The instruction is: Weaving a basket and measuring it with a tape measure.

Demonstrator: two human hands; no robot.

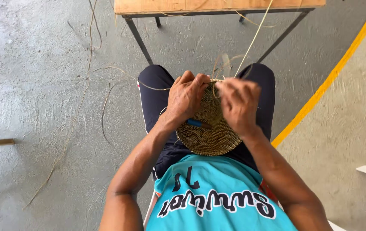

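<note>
Head view, centre frame: the woven disc (208,128) rests on your lap, mostly coiled, its upper rim unfinished. Your left hand (186,97) grips that rim; your right hand (238,102) pinches a loose strand (255,36). Grey concrete floor (33,85); wooden tabletop (217,6) at top; yellow line (333,75) right.

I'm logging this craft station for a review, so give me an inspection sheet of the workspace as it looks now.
Surface: grey concrete floor; work rests on the person's lap.
Job's things: round woven disc; blue-handled tool lying against it; pale strand running up from its top edge.
Clutter: loose fibre strands on the floor.
Grippers: left hand and right hand both pinch the disc's top edge.
Cables: nothing seen.
Surroundings: wooden table ahead, yellow floor line.
</note>
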